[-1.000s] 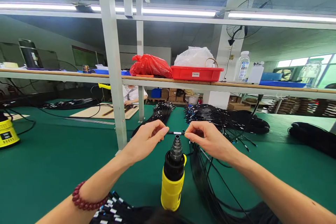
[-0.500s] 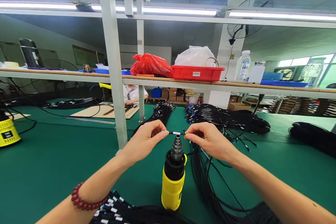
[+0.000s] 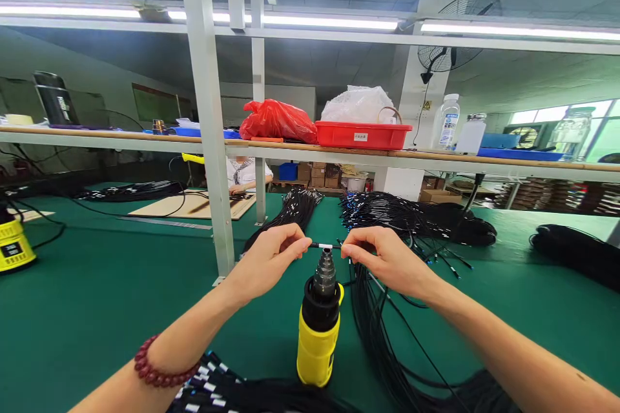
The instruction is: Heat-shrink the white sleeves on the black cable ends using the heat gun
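Observation:
Between my two hands a thin black cable (image 3: 316, 245) is stretched level, with a white sleeve (image 3: 325, 246) around its middle. My left hand (image 3: 278, 253) pinches one end between thumb and fingertips. On the other side my right hand (image 3: 380, 257) grips the cable the same way. Right below the white sleeve is the metal nozzle (image 3: 325, 271) of a yellow and black heat gun (image 3: 318, 335), standing upright on the green table (image 3: 159, 290). Whether the nozzle touches the cable I cannot tell. A bundle of black cables (image 3: 372, 316) lies under my right hand.
Cables with white-marked ends (image 3: 208, 390) lie at the near edge. More cable bundles (image 3: 382, 213) lie farther back. A white post (image 3: 213, 142) rises left of my hands, carrying a shelf with a red tray (image 3: 363, 135). A person (image 3: 245, 174) sits across the table.
Both hands keep the cable over the nozzle in nearly the same place. The view has shifted very slightly; otherwise little differs.

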`<state>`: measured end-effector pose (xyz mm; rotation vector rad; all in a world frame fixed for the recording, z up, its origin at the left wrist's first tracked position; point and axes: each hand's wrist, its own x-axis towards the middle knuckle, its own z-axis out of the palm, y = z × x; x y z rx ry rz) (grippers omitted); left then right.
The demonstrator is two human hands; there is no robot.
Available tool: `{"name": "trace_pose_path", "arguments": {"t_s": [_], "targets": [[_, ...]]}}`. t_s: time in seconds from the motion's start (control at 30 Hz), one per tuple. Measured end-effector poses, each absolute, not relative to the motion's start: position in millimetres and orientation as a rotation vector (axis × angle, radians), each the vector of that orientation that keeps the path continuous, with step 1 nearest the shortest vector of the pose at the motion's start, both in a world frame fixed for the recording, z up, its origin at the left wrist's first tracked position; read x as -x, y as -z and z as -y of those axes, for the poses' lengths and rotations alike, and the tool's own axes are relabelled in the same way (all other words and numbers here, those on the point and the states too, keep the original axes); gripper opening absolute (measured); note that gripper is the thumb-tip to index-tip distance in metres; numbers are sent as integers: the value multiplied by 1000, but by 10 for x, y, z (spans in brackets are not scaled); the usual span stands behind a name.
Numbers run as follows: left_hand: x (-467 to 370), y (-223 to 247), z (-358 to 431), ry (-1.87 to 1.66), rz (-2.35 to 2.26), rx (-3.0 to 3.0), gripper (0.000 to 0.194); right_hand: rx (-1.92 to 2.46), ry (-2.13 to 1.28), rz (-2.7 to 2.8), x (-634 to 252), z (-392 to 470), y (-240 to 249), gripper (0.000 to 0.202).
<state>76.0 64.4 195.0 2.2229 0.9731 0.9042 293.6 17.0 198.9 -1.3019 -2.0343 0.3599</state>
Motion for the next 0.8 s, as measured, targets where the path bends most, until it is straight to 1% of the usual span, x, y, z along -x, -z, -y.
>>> {"name": "trace_pose_path", "arguments": {"t_s": [0.07, 0.13, 0.2, 0.3, 0.33, 0.4, 0.47, 0.57, 0.63, 0.7, 0.73, 0.8], "targets": [[-771, -1968, -626, -930, -949, -2201, 23, 1281, -360, 2005, -2943, -187, -1985, 21], [-778, -1988, -612, -941, -941, -2200, 19, 1285, -363, 1994, -2955, -194, -1988, 20], [-778, -1997, -611, -918, -950, -2227, 26, 1316, -347, 2005, -2971, -187, -1997, 24], [-774, -1982, -626, -860, -975, -2267, 43, 1363, -315, 2040, -2993, -160, -2014, 33], [-775, -1971, -632, -853, -978, -2271, 45, 1360, -308, 2049, -2996, -152, -2017, 34], [-783, -1950, -636, -875, -968, -2264, 40, 1336, -316, 2053, -2990, -146, -2014, 31], [-796, -1936, -633, -914, -949, -2247, 31, 1310, -337, 2030, -2978, -163, -1995, 27], [-797, -1922, -640, -983, -952, -2200, 21, 1346, -334, 1972, -3005, -253, -1931, 29], [-757, -1888, -677, -1009, -1006, -2172, 22, 1490, -220, 1949, -3100, -357, -1851, 36], [-662, -1798, -747, -963, -1111, -2191, 26, 1712, -45, 1940, -3272, -475, -1727, 40], [-590, -1724, -790, -911, -1166, -2214, 27, 1811, 3, 1935, -3380, -528, -1646, 39], [-404, -1508, -873, -764, -1247, -2262, 24, 1957, -47, 1959, -3616, -596, -1450, 32]]}}
